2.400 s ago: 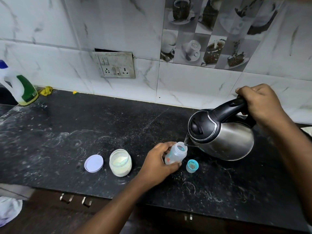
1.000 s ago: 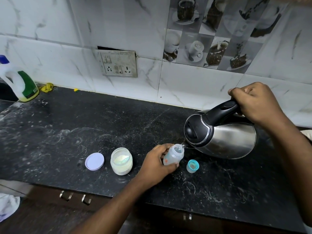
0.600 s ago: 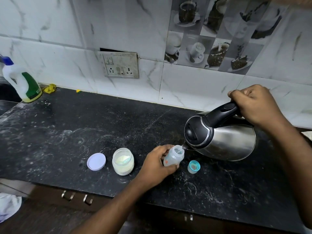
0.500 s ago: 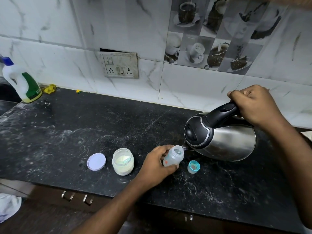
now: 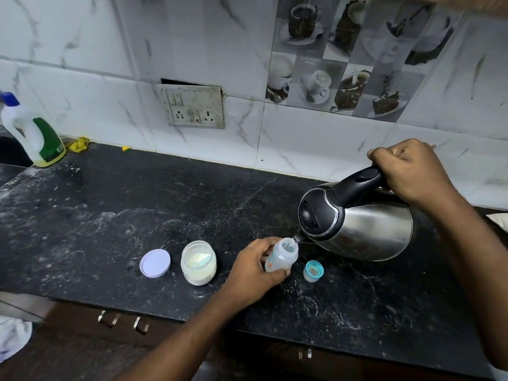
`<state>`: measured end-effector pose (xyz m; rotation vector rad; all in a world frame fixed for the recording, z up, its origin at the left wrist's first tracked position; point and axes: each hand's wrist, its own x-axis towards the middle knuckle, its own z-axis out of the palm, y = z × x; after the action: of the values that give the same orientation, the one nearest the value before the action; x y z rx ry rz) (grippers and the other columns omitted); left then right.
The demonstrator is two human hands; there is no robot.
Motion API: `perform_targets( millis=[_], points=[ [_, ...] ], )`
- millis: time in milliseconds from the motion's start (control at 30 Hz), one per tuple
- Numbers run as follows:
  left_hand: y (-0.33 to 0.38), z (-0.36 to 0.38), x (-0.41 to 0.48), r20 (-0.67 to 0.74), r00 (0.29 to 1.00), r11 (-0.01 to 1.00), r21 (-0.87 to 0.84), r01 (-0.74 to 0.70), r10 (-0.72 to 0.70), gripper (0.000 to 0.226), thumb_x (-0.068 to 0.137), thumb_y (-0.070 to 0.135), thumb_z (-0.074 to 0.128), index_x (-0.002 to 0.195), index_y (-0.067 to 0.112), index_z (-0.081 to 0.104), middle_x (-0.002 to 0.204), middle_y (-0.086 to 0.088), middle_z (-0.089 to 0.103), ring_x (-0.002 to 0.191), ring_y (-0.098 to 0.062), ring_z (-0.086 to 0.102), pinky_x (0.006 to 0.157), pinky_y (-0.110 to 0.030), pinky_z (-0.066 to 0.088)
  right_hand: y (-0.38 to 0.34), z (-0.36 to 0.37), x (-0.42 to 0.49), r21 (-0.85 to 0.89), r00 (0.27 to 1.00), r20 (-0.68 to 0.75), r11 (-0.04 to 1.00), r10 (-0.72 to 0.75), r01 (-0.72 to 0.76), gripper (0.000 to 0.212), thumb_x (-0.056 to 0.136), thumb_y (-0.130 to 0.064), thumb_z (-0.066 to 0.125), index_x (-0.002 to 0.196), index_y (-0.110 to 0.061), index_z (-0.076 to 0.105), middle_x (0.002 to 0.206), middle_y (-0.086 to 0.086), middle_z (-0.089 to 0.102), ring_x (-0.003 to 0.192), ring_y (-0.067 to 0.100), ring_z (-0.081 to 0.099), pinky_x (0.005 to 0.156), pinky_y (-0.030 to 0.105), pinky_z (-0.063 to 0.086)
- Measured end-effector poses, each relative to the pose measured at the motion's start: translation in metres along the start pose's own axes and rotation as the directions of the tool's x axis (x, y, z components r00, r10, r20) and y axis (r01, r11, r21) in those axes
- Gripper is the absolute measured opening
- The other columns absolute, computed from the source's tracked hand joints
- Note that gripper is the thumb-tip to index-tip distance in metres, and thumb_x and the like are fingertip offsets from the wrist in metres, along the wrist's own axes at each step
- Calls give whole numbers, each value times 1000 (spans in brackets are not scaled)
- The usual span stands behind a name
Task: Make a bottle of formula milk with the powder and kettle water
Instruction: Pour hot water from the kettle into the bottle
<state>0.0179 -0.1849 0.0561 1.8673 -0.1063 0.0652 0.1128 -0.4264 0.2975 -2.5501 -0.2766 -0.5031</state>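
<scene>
My left hand (image 5: 251, 266) grips a small clear baby bottle (image 5: 283, 255) standing on the black counter (image 5: 137, 210), its mouth uncovered. My right hand (image 5: 411, 170) holds the black handle of a steel kettle (image 5: 362, 229), tilted left so its spout sits at the bottle's mouth. To the right of the bottle lies its teal cap (image 5: 313, 270). A glass jar of pale powder (image 5: 198, 262) stands without its lid to the left of my left hand, and the white lid (image 5: 155, 263) lies flat beside it.
A white and green detergent bottle (image 5: 33, 133) stands at the far left by the wall, with a yellow scrap (image 5: 79, 144) near it. A switch and socket plate (image 5: 193, 107) is set in the tiled wall. Cabinet handles (image 5: 123, 321) show below the counter's front edge.
The kettle has tipped a little further, bringing its spout closer onto the bottle's mouth. Both hands keep their holds, and the view has shifted slightly.
</scene>
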Motion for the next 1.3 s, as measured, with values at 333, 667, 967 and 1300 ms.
perform_targets(
  millis=[333, 667, 967, 1300],
  points=[
    [-4, 4, 1, 7, 1000, 1000, -4, 20, -20, 64, 73, 39, 89, 132, 44, 66, 125, 17, 70, 114, -7, 71, 100, -41, 60, 10, 2, 2, 38, 1000, 9, 999, 8, -8, 52, 87, -34, 55, 56, 6, 41, 57, 31, 38, 51, 25, 33, 52, 37, 32],
    [1, 2, 5, -22, 1000, 998, -59, 16, -17, 61, 71, 35, 90, 128, 43, 69, 125, 15, 72, 112, -8, 72, 100, -40, 61, 32, 15, 3, 284, 993, 29, 951, 115, -118, 59, 84, -41, 60, 60, 8, 37, 55, 9, 30, 52, 22, 29, 55, 38, 28],
    [3, 3, 8, -45, 999, 996, -86, 9, -13, 57, 71, 35, 90, 122, 47, 68, 122, 13, 73, 112, -9, 73, 98, -35, 61, 63, 29, 11, 682, 928, 9, 677, 372, -278, 39, 77, -33, 62, 57, -4, 47, 40, -3, 36, 38, 21, 36, 44, 25, 31],
    [-35, 18, -10, -4, 989, 988, -61, 144, -145, 56, 74, 11, 93, 121, 29, 69, 118, 14, 77, 109, -5, 74, 99, -30, 59, 90, 120, 8, 921, 718, 88, 218, 691, -322, 31, 92, -13, 49, 62, -18, 55, 40, -5, 45, 30, 10, 37, 36, 14, 25]
  ],
)
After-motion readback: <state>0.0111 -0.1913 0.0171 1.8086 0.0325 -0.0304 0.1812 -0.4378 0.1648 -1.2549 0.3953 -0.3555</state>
